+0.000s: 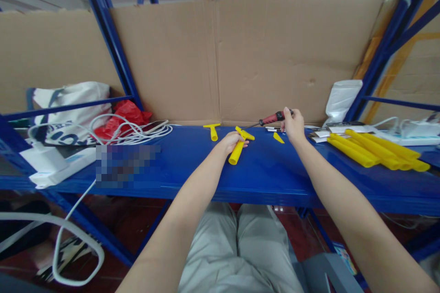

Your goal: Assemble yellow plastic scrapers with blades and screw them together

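My left hand [233, 142] is closed around a yellow T-shaped plastic piece with a hollow tube handle [236, 153], just above the blue tabletop. In my right hand [293, 123] is a screwdriver with a red and black handle [271, 119]. Its thin shaft points left, and the tip is close to the head of the yellow piece; whether it touches, I cannot tell. A second yellow T-shaped piece [213, 132] lies to the left, behind my left hand. Between my hands and farther back lies a small flat yellow piece [278, 138].
Several yellow tubes [374, 151] lie at the right by a white power strip [400, 138]. Coiled white cable [137, 132], a red plastic bag [120, 121] and a white cloth bag [74, 114] occupy the left. Cardboard [275, 55] walls the back of the blue table [192, 178].
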Action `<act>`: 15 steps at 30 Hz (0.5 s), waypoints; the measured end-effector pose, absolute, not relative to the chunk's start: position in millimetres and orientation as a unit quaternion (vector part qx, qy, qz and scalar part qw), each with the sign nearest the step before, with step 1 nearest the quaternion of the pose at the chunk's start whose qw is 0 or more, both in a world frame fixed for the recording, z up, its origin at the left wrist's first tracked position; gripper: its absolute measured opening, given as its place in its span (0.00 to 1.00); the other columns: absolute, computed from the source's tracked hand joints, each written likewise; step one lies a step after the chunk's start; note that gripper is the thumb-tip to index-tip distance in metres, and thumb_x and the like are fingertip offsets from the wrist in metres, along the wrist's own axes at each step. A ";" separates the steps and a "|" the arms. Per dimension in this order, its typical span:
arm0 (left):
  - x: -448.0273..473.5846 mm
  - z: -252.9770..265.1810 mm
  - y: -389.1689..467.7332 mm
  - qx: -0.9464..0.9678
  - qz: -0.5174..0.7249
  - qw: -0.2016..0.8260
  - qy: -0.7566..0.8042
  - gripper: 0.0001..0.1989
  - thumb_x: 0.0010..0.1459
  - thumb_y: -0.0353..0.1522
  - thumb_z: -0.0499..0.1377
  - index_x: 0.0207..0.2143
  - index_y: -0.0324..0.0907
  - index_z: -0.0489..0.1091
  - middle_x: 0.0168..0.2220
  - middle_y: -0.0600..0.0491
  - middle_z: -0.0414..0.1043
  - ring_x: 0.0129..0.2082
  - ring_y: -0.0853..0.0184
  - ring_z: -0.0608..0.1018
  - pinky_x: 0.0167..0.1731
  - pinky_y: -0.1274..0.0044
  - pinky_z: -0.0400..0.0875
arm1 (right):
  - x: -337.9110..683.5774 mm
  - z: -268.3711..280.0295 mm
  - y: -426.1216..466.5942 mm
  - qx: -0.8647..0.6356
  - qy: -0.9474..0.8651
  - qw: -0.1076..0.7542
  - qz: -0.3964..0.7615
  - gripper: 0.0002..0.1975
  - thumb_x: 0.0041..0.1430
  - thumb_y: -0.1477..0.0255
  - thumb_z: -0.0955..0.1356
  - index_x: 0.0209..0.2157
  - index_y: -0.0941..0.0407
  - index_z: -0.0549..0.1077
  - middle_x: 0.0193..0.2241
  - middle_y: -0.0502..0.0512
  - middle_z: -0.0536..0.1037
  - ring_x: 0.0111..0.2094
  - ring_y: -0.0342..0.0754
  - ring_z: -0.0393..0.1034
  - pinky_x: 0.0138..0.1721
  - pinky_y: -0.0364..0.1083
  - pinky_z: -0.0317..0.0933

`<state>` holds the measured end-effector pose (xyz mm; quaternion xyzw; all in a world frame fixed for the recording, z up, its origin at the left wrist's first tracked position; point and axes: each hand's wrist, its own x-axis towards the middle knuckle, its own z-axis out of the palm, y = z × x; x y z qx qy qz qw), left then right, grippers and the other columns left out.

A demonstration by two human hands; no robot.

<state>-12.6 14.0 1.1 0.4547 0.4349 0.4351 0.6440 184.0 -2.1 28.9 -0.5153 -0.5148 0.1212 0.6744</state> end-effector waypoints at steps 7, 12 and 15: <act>-12.2 2.2 11.7 0.453 0.436 0.641 0.439 0.26 0.47 0.11 0.48 0.48 0.35 0.61 0.46 0.40 0.69 0.33 0.64 0.79 0.29 0.76 0.75 | 186.0 26.9 0.4 -0.535 -0.525 0.654 0.101 0.20 0.56 0.52 0.58 0.34 0.55 0.62 0.11 0.43 0.61 0.14 0.44 0.59 0.20 0.45 0.57; -12.5 1.2 13.5 0.457 0.437 0.639 0.438 0.27 0.46 0.12 0.48 0.49 0.34 0.61 0.43 0.41 0.71 0.32 0.64 0.78 0.30 0.75 0.75 | 187.6 26.9 -0.2 -0.541 -0.525 0.651 0.088 0.21 0.56 0.51 0.57 0.35 0.55 0.62 0.12 0.44 0.61 0.15 0.44 0.60 0.22 0.45 0.58; -12.8 -0.2 15.8 0.458 0.436 0.639 0.439 0.26 0.47 0.11 0.48 0.49 0.34 0.62 0.43 0.41 0.71 0.31 0.65 0.78 0.30 0.75 0.75 | 187.5 27.8 -1.2 -0.546 -0.519 0.652 0.085 0.19 0.56 0.53 0.58 0.33 0.55 0.63 0.11 0.43 0.61 0.14 0.44 0.60 0.22 0.45 0.58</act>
